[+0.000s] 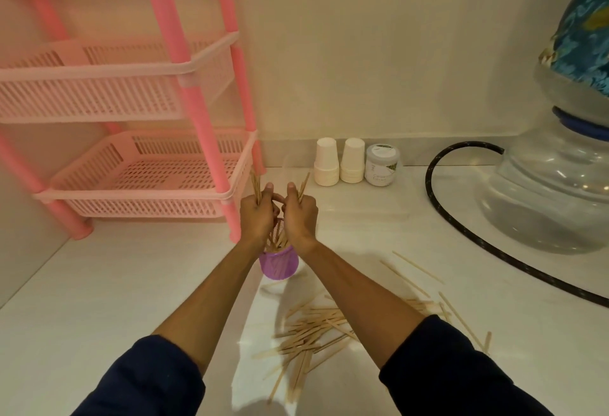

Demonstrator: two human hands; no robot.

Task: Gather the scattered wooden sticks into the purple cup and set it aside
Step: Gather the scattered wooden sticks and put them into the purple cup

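A purple cup [278, 264] stands on the white counter, with several wooden sticks poking out of its top. Just above its rim, my left hand [257, 218] grips a bundle of sticks [255, 186] whose tips rise past my fingers. My right hand [300, 216] grips another few sticks [303, 186] right beside it, thumbs up and close together. A scattered pile of wooden sticks [309, 333] lies on the counter nearer to me, and more loose sticks [418, 270] spread to the right.
A pink plastic shelf rack [141, 178] stands at the left. Two stacks of white paper cups [339, 162] and a small jar [382, 165] sit against the back wall. A black hose [461, 231] curves past a large clear water bottle [553, 191] at right.
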